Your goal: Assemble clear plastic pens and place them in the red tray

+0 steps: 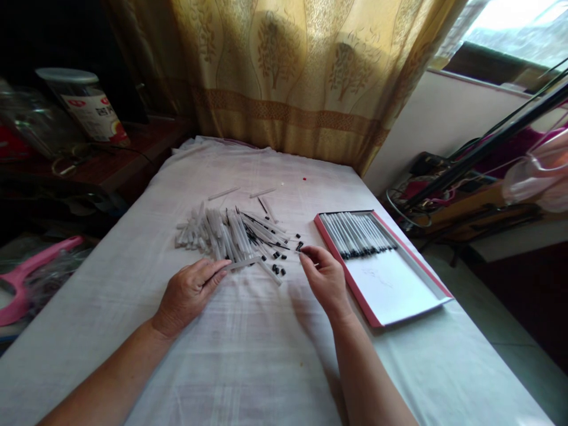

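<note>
My left hand (189,293) lies on the white cloth (248,355) and its fingertips pinch the end of a clear pen barrel (243,264). My right hand (325,277) is curled, thumb and forefinger pinched on a small black cap (300,247). Just beyond both hands lies a heap of clear pen barrels and black refills (231,234), with several loose black caps (278,269) scattered at its near edge. To the right of my right hand sits a shallow red-rimmed box (402,296) with a row of assembled pens (357,235) in its far end.
A patterned gold curtain (293,77) hangs behind the table. A lidded jar (86,106) stands on a dark shelf at the left, a pink tool (26,278) below it. Cables and rods (479,160) clutter the right side, with floor below.
</note>
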The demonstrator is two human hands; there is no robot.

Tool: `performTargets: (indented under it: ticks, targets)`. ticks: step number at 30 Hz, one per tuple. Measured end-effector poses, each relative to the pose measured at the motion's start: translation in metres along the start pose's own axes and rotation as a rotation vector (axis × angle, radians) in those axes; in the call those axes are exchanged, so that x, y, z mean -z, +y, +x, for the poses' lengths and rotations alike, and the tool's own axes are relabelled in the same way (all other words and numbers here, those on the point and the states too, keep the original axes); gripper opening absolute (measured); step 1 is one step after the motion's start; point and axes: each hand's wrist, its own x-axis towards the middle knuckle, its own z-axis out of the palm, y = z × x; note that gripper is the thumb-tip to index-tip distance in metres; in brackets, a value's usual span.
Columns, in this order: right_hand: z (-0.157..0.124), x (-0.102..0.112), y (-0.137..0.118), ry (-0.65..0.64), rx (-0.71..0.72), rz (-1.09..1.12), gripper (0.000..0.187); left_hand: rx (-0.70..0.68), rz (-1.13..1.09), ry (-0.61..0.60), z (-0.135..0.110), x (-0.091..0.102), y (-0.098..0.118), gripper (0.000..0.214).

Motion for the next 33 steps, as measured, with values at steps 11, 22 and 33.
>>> performTargets:
  ticks: [11, 22, 33]
  targets:
    - [-0.0037, 0.0059, 0.0027, 0.128, -0.195, 0.548, 0.029, -0.007, -0.04, 0.002, 0.0006, 0.0007, 0.0007, 0.034]
    - [-0.0041, 0.0105, -0.001, 0.085, -0.248, 0.647, 0.033, -0.009, -0.076, -0.012, 0.0015, 0.003, 0.0025, 0.033]
    - [-0.0069, 0.0043, 0.0003, 0.021, -0.258, 0.619, 0.03, -0.003, -0.056, -0.044, 0.0004, 0.0001, 0.0021, 0.035]
